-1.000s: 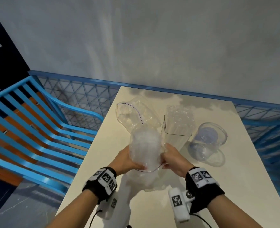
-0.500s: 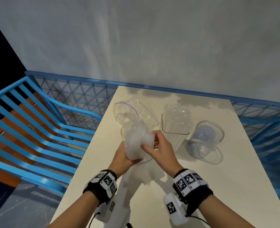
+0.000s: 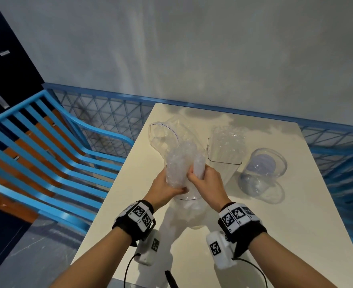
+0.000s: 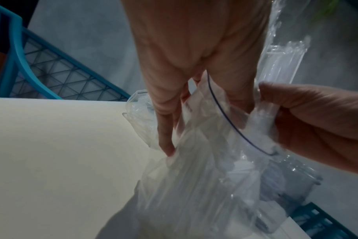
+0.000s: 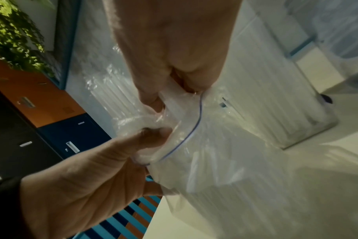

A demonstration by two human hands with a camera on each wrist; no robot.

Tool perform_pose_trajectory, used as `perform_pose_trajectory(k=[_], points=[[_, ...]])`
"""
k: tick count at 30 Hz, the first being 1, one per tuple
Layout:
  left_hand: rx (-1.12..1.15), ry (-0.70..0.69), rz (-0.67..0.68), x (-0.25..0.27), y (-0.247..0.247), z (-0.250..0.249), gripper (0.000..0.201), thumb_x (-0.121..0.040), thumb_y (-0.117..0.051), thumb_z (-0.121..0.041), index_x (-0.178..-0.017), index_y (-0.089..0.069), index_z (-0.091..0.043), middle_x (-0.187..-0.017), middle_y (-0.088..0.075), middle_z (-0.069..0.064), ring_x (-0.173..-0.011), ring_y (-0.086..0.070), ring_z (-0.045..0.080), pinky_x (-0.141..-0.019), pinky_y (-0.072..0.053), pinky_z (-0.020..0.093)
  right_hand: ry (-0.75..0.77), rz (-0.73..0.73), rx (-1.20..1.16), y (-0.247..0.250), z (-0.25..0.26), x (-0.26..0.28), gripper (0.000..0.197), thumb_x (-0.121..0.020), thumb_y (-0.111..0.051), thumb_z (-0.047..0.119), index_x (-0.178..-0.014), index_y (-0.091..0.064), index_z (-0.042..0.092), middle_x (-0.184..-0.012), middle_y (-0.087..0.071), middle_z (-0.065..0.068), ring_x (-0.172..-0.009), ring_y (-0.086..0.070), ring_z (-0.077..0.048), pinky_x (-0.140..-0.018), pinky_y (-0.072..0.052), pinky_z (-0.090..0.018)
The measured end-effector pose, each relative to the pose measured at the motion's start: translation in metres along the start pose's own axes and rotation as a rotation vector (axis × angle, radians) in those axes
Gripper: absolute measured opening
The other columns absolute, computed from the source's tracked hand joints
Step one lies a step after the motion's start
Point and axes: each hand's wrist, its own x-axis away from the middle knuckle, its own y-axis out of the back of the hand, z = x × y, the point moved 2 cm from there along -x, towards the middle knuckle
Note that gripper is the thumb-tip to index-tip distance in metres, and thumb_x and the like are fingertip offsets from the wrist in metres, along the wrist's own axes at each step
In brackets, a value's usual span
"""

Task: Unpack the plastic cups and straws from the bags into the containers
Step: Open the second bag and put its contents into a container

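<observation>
Head view: both forearms reach in from the near edge, each with a black wrist strap bearing printed markers. Left hand (image 3: 164,189) grips the side of a clear zip bag (image 3: 189,208) near its mouth, fingers curled round the film; the bag's lower part sags onto the cream table (image 3: 275,235). Right hand (image 3: 207,181) is clenched round a bundle of wrapped straws (image 3: 198,165) that stands up out of the bag mouth, tilted slightly away from the person.

Left wrist view: left fingers (image 4: 164,129) lie along the outside of the bag (image 4: 194,186); its blue zip line curves between the two hands. Right hand (image 4: 317,126) pinches crumpled film and contents.

Right wrist view: right hand (image 5: 174,48) closes on the straws at the bag (image 5: 225,161) rim; left hand (image 5: 88,177) holds the rim from below.

Beyond the hands, head view: a second clear bag (image 3: 167,138) lies open, far left on the table. Beside it, to the right, an upright clear container (image 3: 224,150) holds straws. Farther right, a round clear container (image 3: 262,171) lies on its side. Blue mesh railing (image 3: 109,117) and a grey wall stand behind.
</observation>
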Motion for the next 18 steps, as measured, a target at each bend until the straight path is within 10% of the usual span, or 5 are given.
perform_pose_trajectory(k=[3, 7, 12, 18], points=[[0.016, 0.008, -0.01, 0.005, -0.01, -0.004, 0.068, -0.06, -0.083, -0.018, -0.123, -0.058, -0.025, -0.113, -0.07, -0.005, -0.109, -0.065, 0.015, -0.092, -0.055, 0.035, 0.014, 0.029, -0.019, 0.013, 0.003, 0.001, 0.01, -0.084, -0.063, 0.021, -0.08, -0.061, 0.012, -0.07, -0.059, 0.007, -0.063, -0.052, -0.004, -0.059, -0.04, -0.014], [-0.003, -0.01, 0.012, 0.01, -0.028, -0.015, 0.069, -0.06, -0.08, -0.02, -0.125, -0.057, -0.025, -0.116, -0.069, -0.003, -0.109, -0.065, 0.015, -0.095, -0.054, 0.042, 0.057, 0.063, -0.037, 0.033, 0.009, 0.004, 0.034, -0.085, -0.064, 0.014, -0.118, -0.056, 0.015, -0.103, -0.064, 0.003, -0.092, -0.06, -0.01, -0.073, -0.043, -0.009], [-0.044, -0.015, 0.012, 0.021, -0.044, -0.024, 0.063, -0.064, -0.081, -0.019, -0.123, -0.059, -0.027, -0.114, -0.071, -0.005, -0.108, -0.066, 0.013, -0.095, -0.054, 0.044, 0.065, 0.026, 0.042, 0.052, 0.009, 0.013, 0.014, -0.083, -0.067, 0.016, -0.093, -0.057, 0.018, -0.085, -0.06, 0.003, -0.072, -0.055, -0.003, -0.059, -0.041, -0.009], [-0.057, 0.01, -0.058, 0.032, -0.061, -0.031, 0.065, -0.065, -0.085, -0.016, -0.124, -0.059, -0.028, -0.114, -0.07, -0.009, -0.108, -0.064, 0.008, -0.093, -0.054, 0.032, -0.033, 0.033, -0.147, 0.093, 0.003, 0.018, 0.008, -0.086, -0.068, 0.028, -0.087, -0.07, 0.02, -0.087, -0.075, 0.0, -0.083, -0.071, -0.013, -0.076, -0.059, -0.035]])
